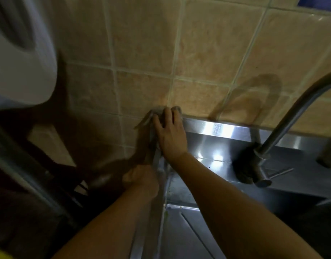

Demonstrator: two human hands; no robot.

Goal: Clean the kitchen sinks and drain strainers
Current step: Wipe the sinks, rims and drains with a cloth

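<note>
My right hand (169,134) presses a grey cloth (155,114) with straight fingers against the top left corner of the steel sink's backsplash (213,128), where it meets the tiled wall. My left hand (142,176) rests lower on the sink's left edge (161,202); it is dim and blurred, so its fingers are hard to make out. The sink basin (189,230) lies below, between my forearms.
A curved steel faucet (284,124) rises at the right, with its lever handle (262,176) beside the base. Beige wall tiles (142,43) fill the background. A white rounded appliance (17,58) hangs at upper left. Dark space lies left of the sink.
</note>
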